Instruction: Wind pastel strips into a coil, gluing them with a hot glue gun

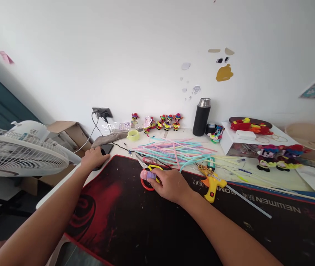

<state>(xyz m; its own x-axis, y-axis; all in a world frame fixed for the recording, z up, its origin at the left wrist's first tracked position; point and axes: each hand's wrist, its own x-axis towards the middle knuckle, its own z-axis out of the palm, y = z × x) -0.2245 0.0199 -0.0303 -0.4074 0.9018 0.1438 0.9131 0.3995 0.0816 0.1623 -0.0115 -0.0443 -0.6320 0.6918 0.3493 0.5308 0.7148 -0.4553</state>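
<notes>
My right hand (171, 183) is closed, with thumb and fingers pinching a small pink and purple wound pipe-cleaner piece (148, 175). Just beyond and partly under it lie scissors (141, 162) with red and yellow handles, their grips partly hidden by the hand. At the left table edge, my left hand (93, 159) curls around something dark I cannot make out. Beside its fingers lies a dark flat phone-like object (107, 148). A yellow glue gun (211, 184) with a clear glue stick rests on the mat (157, 229), right of my right hand.
Loose pastel pipe cleaners (174, 149) spread behind the mat. Along the wall stand several small figures (168, 122) and a black thermos (202, 117). Yellow-green tape (133, 135) sits left of them. A white box (246, 142) is at right, a fan (24, 151) at left.
</notes>
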